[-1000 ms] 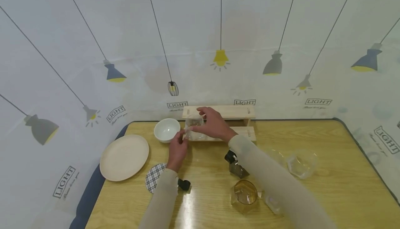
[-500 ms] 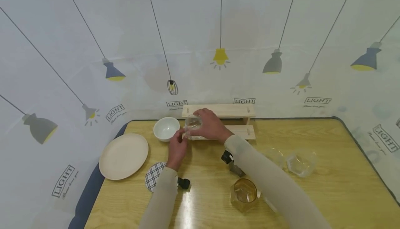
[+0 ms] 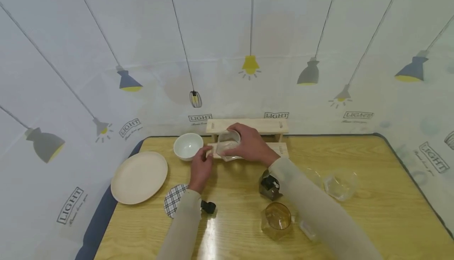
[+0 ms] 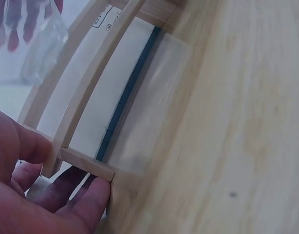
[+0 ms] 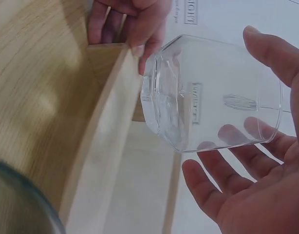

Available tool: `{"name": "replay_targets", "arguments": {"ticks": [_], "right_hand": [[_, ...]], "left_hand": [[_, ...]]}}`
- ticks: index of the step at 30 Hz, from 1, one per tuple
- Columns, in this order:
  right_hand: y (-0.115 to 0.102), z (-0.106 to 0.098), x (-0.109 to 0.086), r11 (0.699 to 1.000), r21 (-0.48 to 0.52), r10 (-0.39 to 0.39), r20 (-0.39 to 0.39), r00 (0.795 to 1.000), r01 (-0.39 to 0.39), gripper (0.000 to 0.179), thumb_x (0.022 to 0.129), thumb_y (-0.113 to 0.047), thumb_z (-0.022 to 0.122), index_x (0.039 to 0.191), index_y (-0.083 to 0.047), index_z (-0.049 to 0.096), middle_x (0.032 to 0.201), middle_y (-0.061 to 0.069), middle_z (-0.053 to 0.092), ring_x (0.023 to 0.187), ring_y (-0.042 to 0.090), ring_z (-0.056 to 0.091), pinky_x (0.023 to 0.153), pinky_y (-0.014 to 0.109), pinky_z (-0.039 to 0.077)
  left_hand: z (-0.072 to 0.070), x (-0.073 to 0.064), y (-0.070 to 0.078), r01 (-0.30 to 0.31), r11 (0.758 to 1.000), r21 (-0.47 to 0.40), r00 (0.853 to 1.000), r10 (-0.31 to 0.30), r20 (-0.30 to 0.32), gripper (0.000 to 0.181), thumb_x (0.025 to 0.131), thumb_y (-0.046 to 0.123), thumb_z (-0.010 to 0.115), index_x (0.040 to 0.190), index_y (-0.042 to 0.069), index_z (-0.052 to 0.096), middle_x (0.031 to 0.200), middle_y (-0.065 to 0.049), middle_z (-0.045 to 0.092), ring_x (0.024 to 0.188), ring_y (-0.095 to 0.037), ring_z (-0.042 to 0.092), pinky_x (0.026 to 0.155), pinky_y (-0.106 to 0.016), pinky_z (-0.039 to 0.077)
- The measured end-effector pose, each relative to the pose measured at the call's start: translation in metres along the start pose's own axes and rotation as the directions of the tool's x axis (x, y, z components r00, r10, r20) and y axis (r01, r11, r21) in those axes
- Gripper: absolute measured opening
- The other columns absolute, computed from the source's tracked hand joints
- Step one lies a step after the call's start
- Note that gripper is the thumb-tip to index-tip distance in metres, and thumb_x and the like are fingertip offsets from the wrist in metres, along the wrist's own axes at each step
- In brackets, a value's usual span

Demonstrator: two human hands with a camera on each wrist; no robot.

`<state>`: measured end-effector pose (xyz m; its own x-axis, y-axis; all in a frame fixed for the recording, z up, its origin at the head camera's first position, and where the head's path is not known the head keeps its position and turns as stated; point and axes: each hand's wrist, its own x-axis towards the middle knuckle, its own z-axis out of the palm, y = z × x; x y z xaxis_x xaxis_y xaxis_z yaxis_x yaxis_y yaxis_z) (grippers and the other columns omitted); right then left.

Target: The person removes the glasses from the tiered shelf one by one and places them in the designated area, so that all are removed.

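My right hand (image 3: 252,146) holds a clear faceted glass (image 5: 213,92) by its sides, thumb on one side and fingers on the other. The glass is tilted above the lower board of a small two-step wooden rack (image 3: 248,125); the right wrist view shows its thick base near that board. At the rack's left end is my left hand (image 3: 201,170). In the left wrist view, its thumb presses the end of one board (image 4: 84,100) while the fingers curl beneath the side piece.
A white bowl (image 3: 188,147) stands left of the rack, with a beige plate (image 3: 140,178) and a checked round mat (image 3: 173,201) nearer. An amber glass (image 3: 276,222), a dark glass (image 3: 268,189) and clear glassware (image 3: 340,185) stand around my right forearm. A printed wall backs the table.
My right hand has carried the glass a little rightward and nearer to me, away from the left hand. The left hand stays at the rack's end.
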<state>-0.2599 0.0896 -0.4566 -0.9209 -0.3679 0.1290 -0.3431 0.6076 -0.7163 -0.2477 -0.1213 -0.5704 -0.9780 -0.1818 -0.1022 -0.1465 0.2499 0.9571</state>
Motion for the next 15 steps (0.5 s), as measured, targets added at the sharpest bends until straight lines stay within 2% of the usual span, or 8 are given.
{"name": "replay_targets", "arguments": {"ticks": [8,15], "right_hand": [[-0.009,-0.035,-0.03,0.995,0.096,-0.004,-0.049,0.999,0.009,0.07,0.078,-0.048,0.093,0.135,-0.02,0.062,0.122,0.003,0.069,0.108,0.026,0.068,0.088,0.044,0.059],[-0.007,-0.054,-0.058,0.995,0.086,-0.041,-0.129,0.991,0.053,0.074,0.075,-0.044,0.095,0.137,-0.019,0.063,0.124,0.005,0.066,0.108,0.025,0.064,0.087,0.043,0.058]], "left_hand": [[0.001,-0.002,0.0,0.024,0.999,-0.032,1.0,-0.024,-0.01,0.036,0.105,0.023,0.063,0.14,0.017,0.065,0.165,-0.008,0.048,0.156,-0.032,0.041,0.126,-0.05,0.039],[0.005,-0.002,0.001,-0.001,0.999,-0.052,1.0,0.0,-0.021,0.037,0.105,0.023,0.065,0.141,0.017,0.065,0.165,-0.009,0.049,0.155,-0.032,0.042,0.125,-0.05,0.041]]}}
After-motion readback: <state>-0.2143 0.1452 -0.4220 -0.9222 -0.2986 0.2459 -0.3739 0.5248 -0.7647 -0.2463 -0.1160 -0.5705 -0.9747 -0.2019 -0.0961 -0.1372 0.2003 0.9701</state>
